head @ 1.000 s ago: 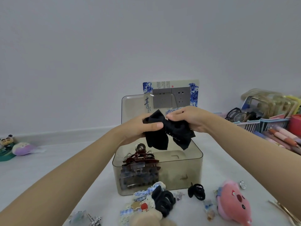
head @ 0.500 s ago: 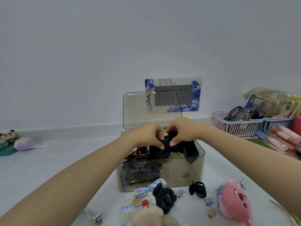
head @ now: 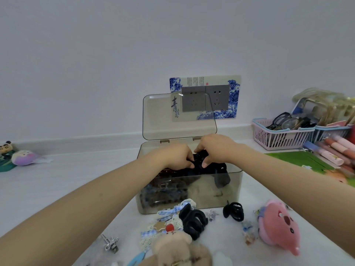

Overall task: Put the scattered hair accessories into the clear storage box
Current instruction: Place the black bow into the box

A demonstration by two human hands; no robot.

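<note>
Both hands' fingers, left hand (head: 175, 157) and right hand (head: 213, 150), pinching black bow (head: 211, 167) inside clear storage box (head: 226, 194) beside brown claw clips (head: 163, 186)

Both bare forearms stretched forward from the lower corners, converging at mid-frame; left hand (head: 175, 157) knuckles up, fingers (head: 189, 163) curled down and inward, pinching dark fabric; right hand (head: 213, 150) opposite it, wrist a little higher, fingers (head: 203, 164) curled too, thumb tip pointing down at the same fabric; hands just beside each other, fingertips nearly meeting; backs of both hands toward the camera, palms hidden; left forearm running up from bottom left, right forearm from the right edge, both sleeveless; elbows out of view.
</note>
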